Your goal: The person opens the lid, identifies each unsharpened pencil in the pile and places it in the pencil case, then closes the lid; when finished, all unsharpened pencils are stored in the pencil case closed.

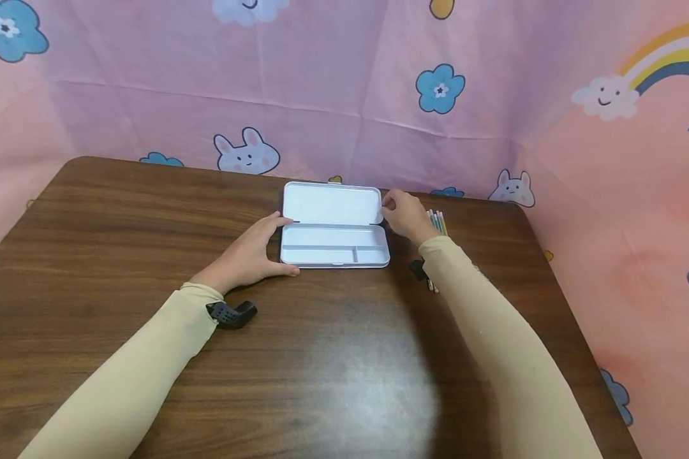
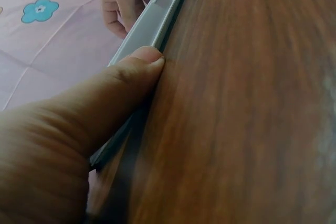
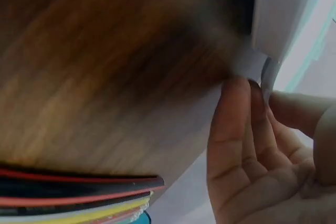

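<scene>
A white pencil case (image 1: 334, 236) lies open on the table, with a divided tray in its base and its lid (image 1: 332, 203) tipped back. My left hand (image 1: 247, 252) holds the base by its left end, the thumb on the front edge and the fingers near the hinge. In the left wrist view the thumb (image 2: 139, 59) presses against the case's front side. My right hand (image 1: 406, 213) pinches the right edge of the lid between thumb and fingertips, which the right wrist view shows close up.
Several pencils (image 1: 438, 222) lie bundled on the table to the right of the case, partly hidden under the right wrist. The brown wooden table (image 1: 178, 370) ends at a patterned pink cloth (image 1: 321, 95) behind and on the right.
</scene>
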`<action>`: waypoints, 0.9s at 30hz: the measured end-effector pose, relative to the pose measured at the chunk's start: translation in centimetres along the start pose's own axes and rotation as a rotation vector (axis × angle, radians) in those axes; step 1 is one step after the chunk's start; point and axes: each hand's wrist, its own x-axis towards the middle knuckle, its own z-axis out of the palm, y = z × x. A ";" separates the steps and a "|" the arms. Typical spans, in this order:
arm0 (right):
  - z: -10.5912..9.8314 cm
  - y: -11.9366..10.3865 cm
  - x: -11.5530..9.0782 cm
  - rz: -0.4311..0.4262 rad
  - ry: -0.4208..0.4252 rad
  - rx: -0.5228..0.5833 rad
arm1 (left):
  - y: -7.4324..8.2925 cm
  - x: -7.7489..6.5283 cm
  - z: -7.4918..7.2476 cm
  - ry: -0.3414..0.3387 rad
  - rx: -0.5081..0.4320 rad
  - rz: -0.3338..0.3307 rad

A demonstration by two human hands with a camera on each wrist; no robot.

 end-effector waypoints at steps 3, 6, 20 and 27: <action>-0.1 0.2 0.0 -0.007 -0.032 -0.090 | -0.1 0.0 0.3 -0.004 -0.001 0.004; 0.2 0.3 0.0 -0.049 -0.051 -0.183 | -0.2 -0.1 0.4 -0.002 -0.006 0.006; -3.8 0.5 -2.2 -0.284 -0.033 -0.419 | 0.0 0.2 0.4 0.016 -0.042 0.019; -7.1 4.0 -5.0 -0.271 -0.052 -0.364 | -0.2 0.2 0.3 0.017 -0.025 0.022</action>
